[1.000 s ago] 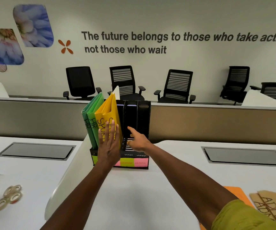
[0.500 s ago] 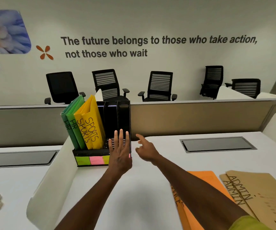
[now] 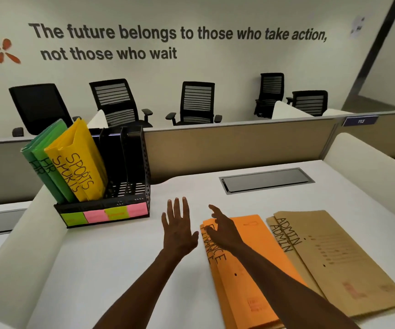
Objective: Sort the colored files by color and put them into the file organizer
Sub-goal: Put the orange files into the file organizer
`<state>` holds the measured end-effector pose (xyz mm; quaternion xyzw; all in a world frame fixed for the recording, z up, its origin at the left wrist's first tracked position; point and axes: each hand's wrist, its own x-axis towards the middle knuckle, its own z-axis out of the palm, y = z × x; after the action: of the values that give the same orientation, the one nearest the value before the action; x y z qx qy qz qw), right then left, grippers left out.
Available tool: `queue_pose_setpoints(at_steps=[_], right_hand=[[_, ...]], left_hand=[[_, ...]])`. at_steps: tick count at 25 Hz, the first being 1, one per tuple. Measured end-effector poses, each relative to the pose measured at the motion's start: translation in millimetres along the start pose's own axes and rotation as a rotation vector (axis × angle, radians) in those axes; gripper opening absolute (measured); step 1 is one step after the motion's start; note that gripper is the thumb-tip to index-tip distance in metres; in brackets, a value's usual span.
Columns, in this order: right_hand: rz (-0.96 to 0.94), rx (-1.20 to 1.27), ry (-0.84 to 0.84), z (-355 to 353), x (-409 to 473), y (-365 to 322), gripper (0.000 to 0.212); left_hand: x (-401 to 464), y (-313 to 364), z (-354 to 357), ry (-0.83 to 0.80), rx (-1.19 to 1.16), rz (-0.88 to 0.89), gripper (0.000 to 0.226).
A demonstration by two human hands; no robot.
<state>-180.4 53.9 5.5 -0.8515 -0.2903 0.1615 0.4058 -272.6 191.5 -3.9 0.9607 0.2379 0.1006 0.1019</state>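
White worktop point(image 3: 111, 264) fills the foreground, backed by a beige partition with black office chairs point(image 3: 197, 103) and a wall slogan behind it. Taking the black organizer point(image 3: 130, 167) as the landmark: it stands upright at the far left of the worktop, with green files point(image 3: 43, 162) marked HR in its leftmost slots and yellow files point(image 3: 82, 162) marked SPORTS right beside them, all leaning left; its slots to the right of the yellow ones hold nothing, and green and pink labels point(image 3: 103, 214) run along its front edge. Nearer than the organizer and to its right, orange files point(image 3: 258, 252) marked FINANCE lie flat, with brown files point(image 3: 338, 252) marked ADMIN flat just right of those, overlapping each other. Left hand point(image 3: 178, 230) hovers just in front of the organizer's right corner, fingers straight and spread, grasping nothing. Right hand point(image 3: 222, 226) is over the far left corner of the orange files, fingers loosely extended, released; whether it touches them I cannot tell.
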Motion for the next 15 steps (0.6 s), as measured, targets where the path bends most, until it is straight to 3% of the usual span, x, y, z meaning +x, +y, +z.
queue_pose_setpoints(at_steps=[2, 6, 15], right_hand=[[0.054, -0.031, 0.02, -7.3, -17.1, 28.0, 0.074], [0.157, -0.1, 0.076, -17.6, -45.7, 70.8, 0.079], [0.415, -0.394, 0.031, -33.0, -84.3, 140.3, 0.101]], left_hand=[[-17.0, 17.9, 18.9, -0.068, -0.062, -0.005, 0.111], [-49.5, 43.5, 49.6, -0.176, -0.133, -0.051, 0.129], [-83.9, 87.3, 76.9, -0.323, -0.37, -0.266, 0.075]])
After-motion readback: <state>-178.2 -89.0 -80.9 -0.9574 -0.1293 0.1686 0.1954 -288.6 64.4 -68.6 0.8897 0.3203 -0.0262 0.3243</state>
